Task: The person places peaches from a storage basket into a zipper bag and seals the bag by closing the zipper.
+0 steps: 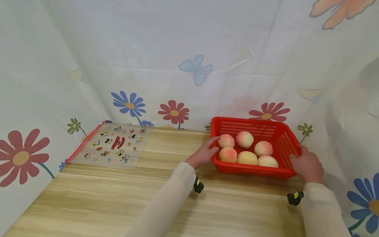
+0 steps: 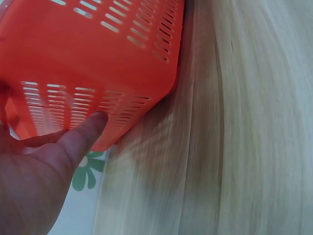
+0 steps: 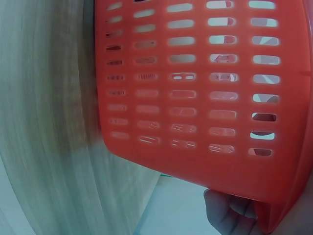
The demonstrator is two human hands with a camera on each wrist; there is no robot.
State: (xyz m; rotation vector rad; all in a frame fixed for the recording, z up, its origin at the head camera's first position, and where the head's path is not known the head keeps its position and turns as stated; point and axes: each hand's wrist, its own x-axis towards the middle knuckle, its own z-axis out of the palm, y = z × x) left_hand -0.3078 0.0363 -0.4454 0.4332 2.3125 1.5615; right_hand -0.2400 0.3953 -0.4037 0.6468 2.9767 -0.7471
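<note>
Gripping the red basket (image 1: 284, 140) at both ends, fingers curled on its rim, left hand (image 1: 203, 154), right hand (image 1: 308, 166), peaches (image 1: 247, 158) visible only from head view.

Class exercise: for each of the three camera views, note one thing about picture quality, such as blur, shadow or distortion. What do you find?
Head view: sharp and evenly lit, soft shadows under the red basket and sleeves, straight edges bowed near the borders. Left wrist view: wood grain of the table smeared by motion blur, left hand soft. Right wrist view: basket wall close and slightly blurred, table streaked.
</note>
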